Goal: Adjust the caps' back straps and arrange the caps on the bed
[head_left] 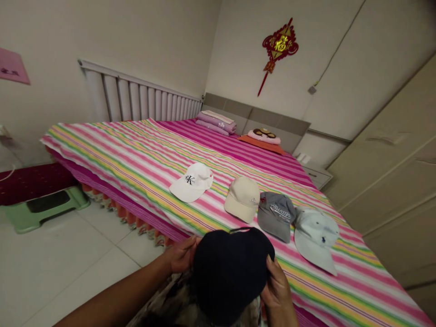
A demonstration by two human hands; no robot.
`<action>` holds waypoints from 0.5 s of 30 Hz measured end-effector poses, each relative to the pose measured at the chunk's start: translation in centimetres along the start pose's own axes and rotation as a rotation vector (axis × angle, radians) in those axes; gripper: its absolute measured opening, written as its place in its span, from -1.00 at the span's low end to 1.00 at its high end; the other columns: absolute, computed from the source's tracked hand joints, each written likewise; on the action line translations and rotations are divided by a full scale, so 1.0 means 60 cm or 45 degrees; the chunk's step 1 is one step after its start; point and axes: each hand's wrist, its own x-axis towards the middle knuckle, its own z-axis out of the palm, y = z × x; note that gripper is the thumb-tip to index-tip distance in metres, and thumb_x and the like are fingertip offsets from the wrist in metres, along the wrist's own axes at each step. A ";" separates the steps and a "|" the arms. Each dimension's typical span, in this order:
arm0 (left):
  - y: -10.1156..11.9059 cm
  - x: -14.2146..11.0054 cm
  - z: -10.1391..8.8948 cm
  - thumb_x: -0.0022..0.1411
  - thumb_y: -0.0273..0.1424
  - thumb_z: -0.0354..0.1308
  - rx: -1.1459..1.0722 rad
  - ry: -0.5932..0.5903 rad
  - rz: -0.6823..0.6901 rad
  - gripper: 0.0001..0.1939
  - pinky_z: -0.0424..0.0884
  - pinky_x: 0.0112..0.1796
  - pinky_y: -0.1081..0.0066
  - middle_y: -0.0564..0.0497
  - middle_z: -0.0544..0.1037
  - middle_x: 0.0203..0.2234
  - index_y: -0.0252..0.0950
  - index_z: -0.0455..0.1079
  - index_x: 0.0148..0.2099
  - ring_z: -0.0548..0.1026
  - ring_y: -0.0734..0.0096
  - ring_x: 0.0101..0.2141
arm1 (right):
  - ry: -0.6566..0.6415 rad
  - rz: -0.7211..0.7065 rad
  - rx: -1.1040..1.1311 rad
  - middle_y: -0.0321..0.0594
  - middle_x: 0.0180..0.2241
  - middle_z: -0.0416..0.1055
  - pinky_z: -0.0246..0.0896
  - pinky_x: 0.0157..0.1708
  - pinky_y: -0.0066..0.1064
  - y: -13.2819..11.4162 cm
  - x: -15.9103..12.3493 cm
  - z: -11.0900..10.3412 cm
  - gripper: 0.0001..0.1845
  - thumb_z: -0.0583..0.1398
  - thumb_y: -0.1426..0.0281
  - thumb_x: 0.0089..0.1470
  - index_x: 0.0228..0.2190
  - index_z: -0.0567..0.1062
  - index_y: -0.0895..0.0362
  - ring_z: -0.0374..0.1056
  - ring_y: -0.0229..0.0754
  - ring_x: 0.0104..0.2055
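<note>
A dark navy baseball cap (231, 272) is held up close to my body, over the near edge of the bed. My left hand (184, 254) grips its left side, and my right hand (276, 281) closes on its right side with the thumb on top. Beyond it on the striped sheet lie a white cap (195, 181) with black CK letters, a cream cap (242, 198), a grey cap (276, 214) with white lettering and a pale blue cap (316, 236). The last three sit side by side in a row; the white one stands apart to the left.
The bed's striped sheet (112, 154) stretches to folded bedding (218, 122) and pillows (264, 136) by the headboard (231, 109). A green stool (64, 206) stands on the tiled floor at left. Wardrobe doors (391, 172) line the right, near a bedside cabinet (315, 175).
</note>
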 end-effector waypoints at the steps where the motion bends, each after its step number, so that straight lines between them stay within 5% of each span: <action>1: 0.006 0.007 0.006 -0.03 -0.15 0.17 -0.019 -0.007 -0.037 -0.62 0.29 -0.15 0.30 -0.09 0.56 -0.40 -0.37 0.44 -0.27 0.49 0.24 -0.28 | 0.008 -0.001 -0.002 -0.19 -0.42 0.54 0.14 -0.06 -0.09 -0.002 -0.003 0.000 -0.54 0.41 0.33 -0.49 -0.38 0.54 0.03 0.44 -0.06 -0.35; 8: 0.042 0.020 0.063 -0.25 -0.52 0.26 -0.189 -0.126 0.101 -0.62 0.31 -0.18 0.32 0.00 0.56 -0.43 -0.34 0.42 -0.25 0.51 0.29 -0.34 | 0.050 -0.038 -0.039 -0.23 -0.56 0.52 0.20 -0.14 -0.06 -0.018 -0.022 -0.019 -0.44 0.43 0.40 -0.60 -0.36 0.53 0.06 0.42 -0.08 -0.52; 15: 0.062 0.014 0.082 -0.06 -0.32 0.23 -0.164 -0.086 -0.072 -0.68 0.36 -0.24 0.39 -0.04 0.55 -0.45 -0.39 0.41 -0.24 0.51 0.36 -0.38 | 0.031 0.010 -0.013 -0.31 -0.59 0.49 0.22 -0.17 -0.16 -0.020 -0.049 -0.062 -0.70 0.40 0.44 -0.54 -0.57 0.51 0.03 0.39 -0.18 -0.56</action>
